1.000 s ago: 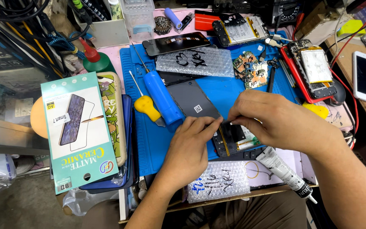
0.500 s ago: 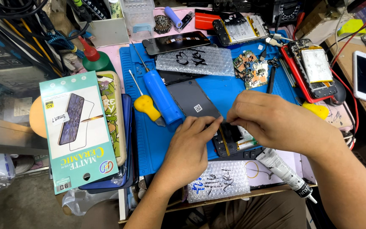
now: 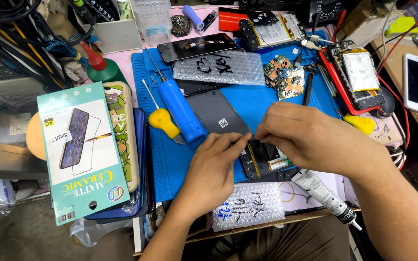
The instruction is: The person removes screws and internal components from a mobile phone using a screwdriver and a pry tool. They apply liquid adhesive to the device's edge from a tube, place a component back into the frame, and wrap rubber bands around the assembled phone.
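Both hands meet over an opened phone [image 3: 262, 162] lying face down on the blue work mat [image 3: 276, 106], near the mat's front edge. The left hand [image 3: 214, 171] has its fingers [image 3: 235, 141] stretched and pressed together against the phone's upper edge, pinning it rather than gripping. The right hand [image 3: 310, 140] curls over the same spot with its fingertips pinched tight; whatever thin part sits between them is hidden, so I cannot say what they hold. This looks like fine work on the phone's insides: lifting or seating a small flat piece. The next move would call for a steady, light pull with the left hand keeping the body from sliding.

The phone shows a dark, glossy interior with a yellowish strip along one side. Just behind it on the mat lies a flat grey rectangular panel [image 3: 218, 116] with a matte face and a small white label. To the left of the phone lie a blue-handled screwdriver [image 3: 180, 108] with a thick ribbed plastic grip and a shorter yellow-handled screwdriver [image 3: 163, 121]. A soft bubble-wrap pouch [image 3: 247, 205] with marker scribbles sits in front of the phone, and a white squeeze tube of adhesive [image 3: 322, 193] with a black nozzle lies to its right front. Far left of the mat stands a teal screen-protector box [image 3: 81, 150], flat glossy cardboard.
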